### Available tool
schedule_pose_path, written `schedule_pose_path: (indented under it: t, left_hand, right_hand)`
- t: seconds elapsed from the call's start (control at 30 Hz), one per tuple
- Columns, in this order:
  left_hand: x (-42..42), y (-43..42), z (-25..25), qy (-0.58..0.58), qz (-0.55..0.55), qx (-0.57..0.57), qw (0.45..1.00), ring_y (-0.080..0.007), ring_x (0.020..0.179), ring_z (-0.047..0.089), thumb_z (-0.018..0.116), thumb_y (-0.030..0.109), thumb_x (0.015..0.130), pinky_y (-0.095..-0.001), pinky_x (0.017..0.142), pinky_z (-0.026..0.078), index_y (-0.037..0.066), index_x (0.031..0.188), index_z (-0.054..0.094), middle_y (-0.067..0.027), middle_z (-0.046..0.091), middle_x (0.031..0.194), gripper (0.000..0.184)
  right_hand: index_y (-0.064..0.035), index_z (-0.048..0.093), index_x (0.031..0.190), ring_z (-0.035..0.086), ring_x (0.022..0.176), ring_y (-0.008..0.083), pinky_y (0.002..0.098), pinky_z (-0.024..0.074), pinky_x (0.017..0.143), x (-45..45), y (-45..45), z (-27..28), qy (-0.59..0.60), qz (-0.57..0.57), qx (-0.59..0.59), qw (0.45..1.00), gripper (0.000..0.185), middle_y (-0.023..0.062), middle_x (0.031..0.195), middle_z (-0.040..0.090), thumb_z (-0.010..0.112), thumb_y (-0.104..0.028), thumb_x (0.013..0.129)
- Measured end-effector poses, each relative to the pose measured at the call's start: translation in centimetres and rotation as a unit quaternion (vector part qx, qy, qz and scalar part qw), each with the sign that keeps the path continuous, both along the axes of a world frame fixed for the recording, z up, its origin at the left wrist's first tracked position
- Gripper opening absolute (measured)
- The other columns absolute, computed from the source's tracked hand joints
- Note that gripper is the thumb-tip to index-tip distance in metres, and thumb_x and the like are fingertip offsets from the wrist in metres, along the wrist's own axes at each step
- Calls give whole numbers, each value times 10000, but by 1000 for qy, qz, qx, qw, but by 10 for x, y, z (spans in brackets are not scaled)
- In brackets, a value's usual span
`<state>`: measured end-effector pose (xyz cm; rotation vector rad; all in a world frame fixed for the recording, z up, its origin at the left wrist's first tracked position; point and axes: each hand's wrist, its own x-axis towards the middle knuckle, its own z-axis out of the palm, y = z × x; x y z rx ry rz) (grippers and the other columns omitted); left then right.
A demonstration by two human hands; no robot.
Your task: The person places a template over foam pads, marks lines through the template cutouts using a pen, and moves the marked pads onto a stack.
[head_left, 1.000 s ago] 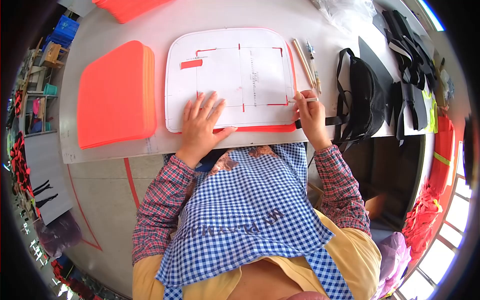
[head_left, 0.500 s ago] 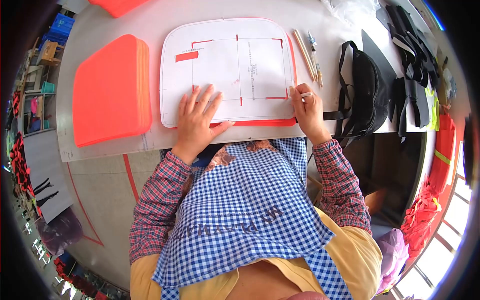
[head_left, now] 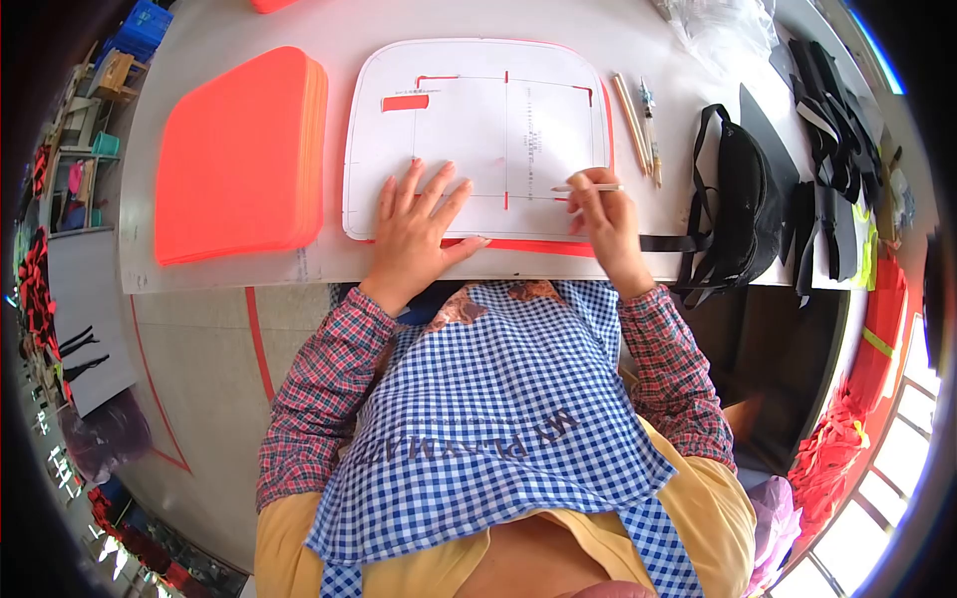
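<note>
A white template sheet (head_left: 459,130) with narrow slots and a small rectangular window lies over a red-orange panel (head_left: 543,246), whose edge shows at the right and bottom. My left hand (head_left: 417,224) rests flat on the lower left of the template with its fingers spread. Above the template's lower right part, my right hand (head_left: 610,219) grips a thin white pen (head_left: 598,187) between thumb and fingers, its tip pointing left. Red shows through the slots. Whether the pen tip touches the sheet is too small to tell.
A thick stack of red-orange panels (head_left: 239,159) stands left of the template. To the right lie wooden sticks (head_left: 632,125), another pen (head_left: 651,130), a black pouch with straps (head_left: 743,199) and black strips (head_left: 827,120). Clear plastic (head_left: 723,30) lies at the back.
My right hand has moved the pen leftward from the template's right edge to over its lower right part. My left hand stays flat on the sheet. The view has shifted slightly.
</note>
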<state>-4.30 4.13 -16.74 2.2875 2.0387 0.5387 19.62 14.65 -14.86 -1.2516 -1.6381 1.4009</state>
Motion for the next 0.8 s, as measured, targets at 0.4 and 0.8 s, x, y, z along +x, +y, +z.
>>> schedule_pose_path:
  t: [0.4,0.8]
  left_hand:
    - [0,1,-6,-21,5,20,1000,-372,1395,330,696,567,790,-597,1117,239,184,1322,601,-99,442,1476,662]
    - [-1,0,-5,-33,1,22,999,-385,1401,311,705,553,785,-603,1118,237,183,1319,603,-98,439,1476,657]
  right_hand:
    - [-18,571,893,538,542,214,335,437,521,-52,-11,-3,-112,55,196,973,192,125,661,586,592,-190,975]
    - [-27,562,866,486,540,72,228,413,500,-39,41,-2,55,-63,25,996,310,2,641,521,506,-282,1034]
